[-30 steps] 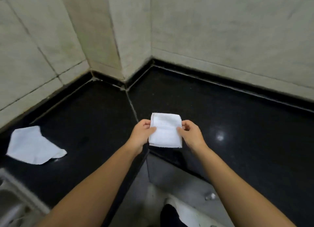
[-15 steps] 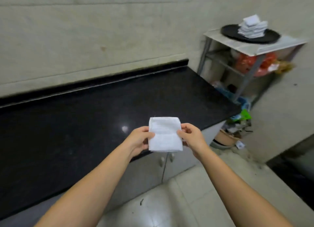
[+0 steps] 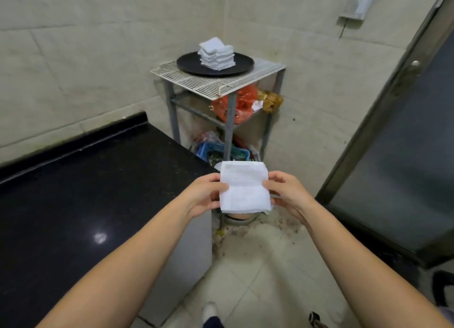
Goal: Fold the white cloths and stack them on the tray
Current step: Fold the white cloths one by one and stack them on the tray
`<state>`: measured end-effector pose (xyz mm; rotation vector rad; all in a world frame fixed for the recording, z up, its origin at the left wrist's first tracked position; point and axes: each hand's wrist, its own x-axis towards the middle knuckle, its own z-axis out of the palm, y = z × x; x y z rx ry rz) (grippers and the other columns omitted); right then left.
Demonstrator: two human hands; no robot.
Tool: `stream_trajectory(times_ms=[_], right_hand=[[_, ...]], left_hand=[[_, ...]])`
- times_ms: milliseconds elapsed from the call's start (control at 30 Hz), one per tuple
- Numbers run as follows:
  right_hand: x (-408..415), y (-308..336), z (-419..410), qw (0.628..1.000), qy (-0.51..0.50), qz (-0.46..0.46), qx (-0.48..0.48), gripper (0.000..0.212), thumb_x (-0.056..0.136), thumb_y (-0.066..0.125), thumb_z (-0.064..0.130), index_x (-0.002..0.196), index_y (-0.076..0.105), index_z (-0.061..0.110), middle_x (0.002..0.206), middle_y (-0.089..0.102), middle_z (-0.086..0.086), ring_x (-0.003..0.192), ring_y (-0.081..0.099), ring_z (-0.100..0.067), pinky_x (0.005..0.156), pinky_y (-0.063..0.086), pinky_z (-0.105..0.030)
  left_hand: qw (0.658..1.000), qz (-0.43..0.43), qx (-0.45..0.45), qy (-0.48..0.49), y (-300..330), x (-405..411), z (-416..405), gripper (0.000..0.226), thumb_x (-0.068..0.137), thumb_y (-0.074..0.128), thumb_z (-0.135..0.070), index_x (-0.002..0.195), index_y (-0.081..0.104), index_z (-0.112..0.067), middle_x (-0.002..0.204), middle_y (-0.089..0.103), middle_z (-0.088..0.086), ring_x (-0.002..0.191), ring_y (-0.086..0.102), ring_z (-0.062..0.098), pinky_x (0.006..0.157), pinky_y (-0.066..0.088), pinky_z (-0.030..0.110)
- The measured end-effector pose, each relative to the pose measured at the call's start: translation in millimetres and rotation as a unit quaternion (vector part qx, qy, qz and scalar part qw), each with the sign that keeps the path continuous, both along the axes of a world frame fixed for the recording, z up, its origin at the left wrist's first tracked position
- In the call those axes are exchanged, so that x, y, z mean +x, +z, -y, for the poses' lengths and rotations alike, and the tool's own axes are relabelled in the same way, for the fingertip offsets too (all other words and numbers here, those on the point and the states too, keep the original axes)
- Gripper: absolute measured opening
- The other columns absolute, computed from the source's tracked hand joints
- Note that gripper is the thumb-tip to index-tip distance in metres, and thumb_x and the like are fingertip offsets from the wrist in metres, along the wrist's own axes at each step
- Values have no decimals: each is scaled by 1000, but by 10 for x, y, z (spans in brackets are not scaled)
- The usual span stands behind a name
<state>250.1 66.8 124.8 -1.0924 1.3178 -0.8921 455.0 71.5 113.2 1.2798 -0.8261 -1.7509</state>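
Held cloth: a folded white cloth (image 3: 244, 186) is held up in the air between the two hands, past the end of the bench and above the tiled floor (image 3: 248, 278); it is folded to a rough square with its edges stacked at the bottom.
Left hand (image 3: 205, 196): the cloth's left edge is pinched by it, the thumb laid across the front face and the fingers curled behind.
Right hand (image 3: 286, 192): the cloth's right edge is gripped by it, the thumb laid on the front and the fingers wrapped behind.
Tray (image 3: 189, 64): a round black tray is set on top of the rack, well apart from the hands and beyond them.
Stack (image 3: 216, 54): folded white cloths are piled on the tray in what looks like two touching columns, the left one slightly taller; the exact count cannot be told.
Rack (image 3: 229, 121): a grey metal frame is topped by a white wire grid (image 3: 208, 83), and it is stood in the corner against the tiled wall (image 3: 86, 57); an orange bag (image 3: 242, 101) is kept on its middle shelf and a blue basket (image 3: 208, 150) is seen lower down.
Bench (image 3: 86, 192): a black polished top is seen at the left, ending just beside the rack.
Door (image 3: 405, 143): a dark glazed panel in a metal frame is seen at the right.
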Motion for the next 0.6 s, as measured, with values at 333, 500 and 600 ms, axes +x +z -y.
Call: stream_trajectory(times_ms=[333,500,600], right_hand=[[-95,598,2363,996,23,19,-84,13,90,58,4,84,62,15,75,63,1,50,60,-2,48,49,-19],[-5,1108,3524,992,39,-1,-121,9,89,60,6,90,65,14,88,65,-3,72,61,-14,51,48,-21],[164,1299,4137,986,74,-15,-148,15,88,60,5,101,66,8,89,66,-7,76,60,-17,58,48,-26]], left_hand=[[995,-16,-94,-11,570,-16,2243,34,88,54,2,120,57,-8,110,67,7,97,65,20,76,59,36],[990,-9,-135,42,1069,25,3237,26,90,53,0,115,59,-6,107,68,9,90,66,19,69,61,31],[983,-7,-148,110,1292,116,3699,7,92,55,-6,92,61,-10,89,69,5,74,68,14,56,58,28]])
